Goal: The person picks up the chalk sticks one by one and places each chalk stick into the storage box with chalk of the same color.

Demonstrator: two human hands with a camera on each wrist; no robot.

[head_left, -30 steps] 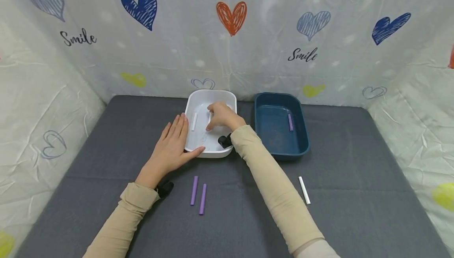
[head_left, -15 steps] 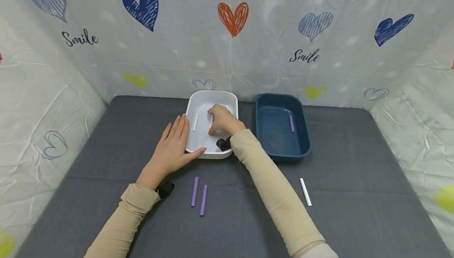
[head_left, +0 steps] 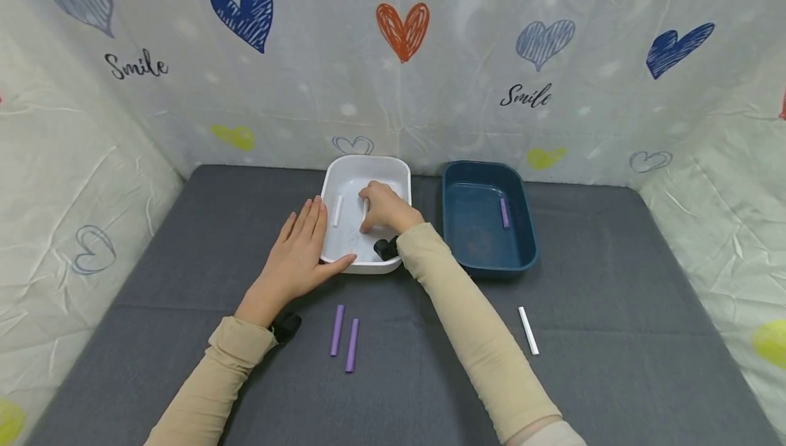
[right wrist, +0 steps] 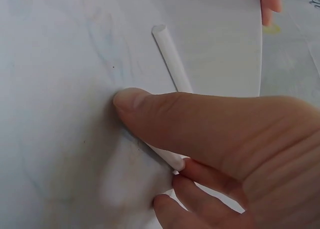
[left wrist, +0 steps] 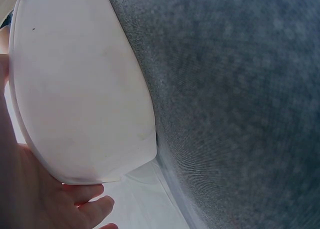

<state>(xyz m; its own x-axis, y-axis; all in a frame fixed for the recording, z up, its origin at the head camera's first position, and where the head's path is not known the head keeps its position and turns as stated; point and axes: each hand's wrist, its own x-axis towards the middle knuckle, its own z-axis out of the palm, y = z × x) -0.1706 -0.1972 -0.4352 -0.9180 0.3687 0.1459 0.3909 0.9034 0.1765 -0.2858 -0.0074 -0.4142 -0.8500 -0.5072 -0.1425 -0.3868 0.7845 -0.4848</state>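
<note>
In the head view, my right hand [head_left: 388,207] reaches into the white tray [head_left: 329,255]. Thumb and fingers pinch a white chalk stick [right wrist: 167,158], low over the tray floor; the thumb covers part of it in the right wrist view. A second white chalk stick [head_left: 338,211] lies to its left in the same tray. My left hand [head_left: 297,248] rests against the tray's left side, fingers straight along the rim and thumb at the near left corner. The left wrist view shows that hand [left wrist: 55,199] beside the tray's outer wall.
Right of the white tray stands a dark blue tray [head_left: 533,255] holding one purple chalk stick [head_left: 504,213]. Two purple sticks [head_left: 337,330] lie on the grey cloth [head_left: 602,371] in front, and a white stick [head_left: 528,331] lies at the right. A printed curtain [head_left: 319,78] hangs behind.
My right thumb has shifted slightly toward the near side of the white tray over the last second. The left hand, trays and loose chalk sticks stay put.
</note>
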